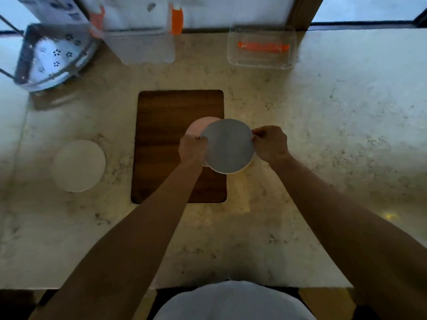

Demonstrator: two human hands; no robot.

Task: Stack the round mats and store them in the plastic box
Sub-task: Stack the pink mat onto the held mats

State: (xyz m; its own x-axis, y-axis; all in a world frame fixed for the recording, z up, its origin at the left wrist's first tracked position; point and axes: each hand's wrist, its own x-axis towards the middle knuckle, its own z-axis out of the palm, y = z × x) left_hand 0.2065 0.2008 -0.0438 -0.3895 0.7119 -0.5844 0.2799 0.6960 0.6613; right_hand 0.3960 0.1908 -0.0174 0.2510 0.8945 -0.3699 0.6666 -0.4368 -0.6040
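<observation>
Grey round mat [227,146] is pinched at 9 and 3 o'clock by left hand [193,148] and right hand [270,144], lined up over pink round mat [198,128] for stacking.

Both forearms are bare, with no sleeves, watch or rings in view. The left hand [193,147] and right hand [270,143] are ungloved. A white garment [233,301] covers the torso.

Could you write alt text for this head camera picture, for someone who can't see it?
Both hands, left and right, hold a grey round mat over a pink mat on a wooden board. A white mat lies left.
</observation>
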